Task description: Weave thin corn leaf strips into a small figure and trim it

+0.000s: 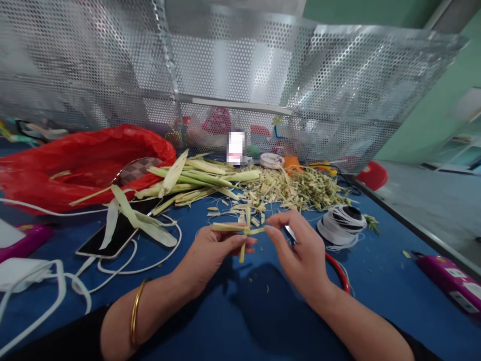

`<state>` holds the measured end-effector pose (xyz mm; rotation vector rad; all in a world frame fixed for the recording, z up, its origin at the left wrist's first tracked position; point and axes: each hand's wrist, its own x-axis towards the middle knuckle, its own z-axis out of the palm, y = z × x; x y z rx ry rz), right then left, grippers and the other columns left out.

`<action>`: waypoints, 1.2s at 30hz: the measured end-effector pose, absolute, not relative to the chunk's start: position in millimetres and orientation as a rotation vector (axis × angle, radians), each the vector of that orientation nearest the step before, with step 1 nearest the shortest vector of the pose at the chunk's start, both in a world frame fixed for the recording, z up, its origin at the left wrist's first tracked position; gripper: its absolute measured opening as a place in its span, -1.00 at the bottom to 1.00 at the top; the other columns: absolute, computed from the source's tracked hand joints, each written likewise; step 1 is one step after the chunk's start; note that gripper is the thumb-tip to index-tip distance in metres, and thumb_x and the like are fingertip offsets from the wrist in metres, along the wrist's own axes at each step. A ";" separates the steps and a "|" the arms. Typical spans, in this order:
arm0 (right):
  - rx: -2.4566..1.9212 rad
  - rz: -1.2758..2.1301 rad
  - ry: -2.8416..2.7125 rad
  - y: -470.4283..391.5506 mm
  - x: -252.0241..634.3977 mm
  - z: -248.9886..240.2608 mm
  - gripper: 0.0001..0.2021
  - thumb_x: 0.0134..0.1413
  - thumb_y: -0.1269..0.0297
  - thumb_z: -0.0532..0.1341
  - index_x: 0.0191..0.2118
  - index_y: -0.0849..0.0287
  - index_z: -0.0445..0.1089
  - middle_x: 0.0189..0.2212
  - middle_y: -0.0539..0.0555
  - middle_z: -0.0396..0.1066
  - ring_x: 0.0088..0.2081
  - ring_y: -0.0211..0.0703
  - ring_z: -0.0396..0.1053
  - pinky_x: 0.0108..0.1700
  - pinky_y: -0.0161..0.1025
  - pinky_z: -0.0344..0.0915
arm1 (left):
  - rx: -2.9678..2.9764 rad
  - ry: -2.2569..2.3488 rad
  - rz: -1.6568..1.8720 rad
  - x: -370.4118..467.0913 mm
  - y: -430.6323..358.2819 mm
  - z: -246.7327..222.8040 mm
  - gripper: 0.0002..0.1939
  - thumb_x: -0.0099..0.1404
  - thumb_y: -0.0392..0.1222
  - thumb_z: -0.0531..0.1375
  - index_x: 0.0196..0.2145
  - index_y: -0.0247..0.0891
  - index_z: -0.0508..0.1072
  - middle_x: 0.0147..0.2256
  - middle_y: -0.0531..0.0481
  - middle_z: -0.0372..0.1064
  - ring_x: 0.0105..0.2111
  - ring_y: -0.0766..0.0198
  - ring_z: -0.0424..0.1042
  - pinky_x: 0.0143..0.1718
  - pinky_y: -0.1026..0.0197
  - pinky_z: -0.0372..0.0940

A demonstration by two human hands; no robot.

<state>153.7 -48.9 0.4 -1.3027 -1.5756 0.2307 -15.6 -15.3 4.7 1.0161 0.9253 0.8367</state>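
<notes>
Flat, pale yellow-green strips of husk meet in a small cross (247,231), its arms thin and papery; it sits in the air to the left of the thread spool (341,225), as the person faces it. The left hand (224,244) is closed on the cross, thumb on top and fingers curled beneath, with one long arm lying over the forefinger. The right hand (300,250), between the cross and the spool, pinches the end of another arm between thumb and forefinger, its other fingers loosely bent.

The spool itself is a fat winding of white thread round a black core, with loose strands slack at its base. Just on its near side a smooth red handle (340,273) curves out from behind the right wrist; the rest of it is hidden. Beyond the spool and to its left spread dry, chaffy scraps (268,186), then long, ribbed husks (203,175). Well off to the spool's left lie a glossy black phone (123,237) and a crinkled red plastic bag (86,150). Farther behind the spool stands a silvery screen (233,70), punched with small round holes.
</notes>
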 end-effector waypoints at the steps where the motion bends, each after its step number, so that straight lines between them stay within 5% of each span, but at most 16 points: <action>1: -1.309 0.278 -1.642 -51.9 150.9 0.5 -0.84 0.15 0.23 0.16 -0.41 0.14 0.39 -0.48 0.02 0.37 -0.38 -0.17 0.32 -0.26 -0.23 0.19 | 1.000 0.919 0.875 -15.4 -14.6 4.6 -0.56 -0.04 -0.12 0.41 -0.19 -0.36 0.53 -0.34 -0.11 0.58 -0.32 0.16 0.53 -0.14 0.13 0.36; 10: -1.411 1.031 -1.499 -51.4 122.0 -24.2 -0.67 0.12 0.16 0.14 -0.60 0.19 0.34 -0.61 0.00 0.36 -0.52 -0.24 0.28 -0.44 -0.32 0.17 | 0.928 0.969 0.982 -10.8 -15.3 0.0 -0.53 -0.10 -0.20 0.43 -0.18 -0.34 0.50 -0.37 -0.09 0.58 -0.34 0.14 0.54 -0.33 0.21 0.38; 20: -1.256 0.764 -1.872 -53.7 131.3 -19.7 -0.70 0.18 0.34 0.10 -0.59 0.16 0.31 -0.60 -0.04 0.34 -0.47 -0.26 0.32 -0.35 -0.34 0.17 | 0.881 0.974 0.950 -14.8 -15.4 -3.4 -0.68 -0.06 -0.23 0.40 -0.30 -0.28 0.50 -0.43 -0.05 0.57 -0.39 0.20 0.53 -0.30 0.24 0.39; 27: -1.296 0.549 -1.975 -58.2 129.8 -18.5 -0.69 0.24 0.30 0.06 -0.54 0.15 0.28 -0.58 -0.03 0.31 -0.50 -0.26 0.27 -0.40 -0.31 0.14 | 0.957 1.010 0.900 -18.5 -8.0 2.5 -0.61 -0.08 -0.22 0.40 -0.25 -0.34 0.49 -0.45 -0.08 0.56 -0.36 0.18 0.52 -0.27 0.23 0.35; 32: -1.363 -0.113 -1.841 -53.2 145.3 -8.1 -0.86 0.19 0.21 0.15 -0.21 0.15 0.36 -0.26 0.18 0.37 -0.21 -0.03 0.31 -0.18 -0.14 0.21 | 0.964 1.027 0.886 -22.8 -6.5 8.3 -0.59 -0.07 -0.18 0.38 -0.22 -0.35 0.49 -0.48 -0.06 0.54 -0.40 0.20 0.49 -0.26 0.20 0.32; 36: -1.372 -0.009 -2.030 -45.3 148.7 -10.0 -0.90 0.25 0.30 0.09 -0.22 0.11 0.34 -0.31 0.12 0.44 -0.23 -0.05 0.36 -0.14 -0.12 0.17 | 0.972 0.984 0.838 -21.9 -8.4 7.5 -0.64 -0.03 -0.20 0.36 -0.24 -0.37 0.49 -0.56 0.06 0.44 -0.56 0.36 0.36 -0.43 0.31 0.24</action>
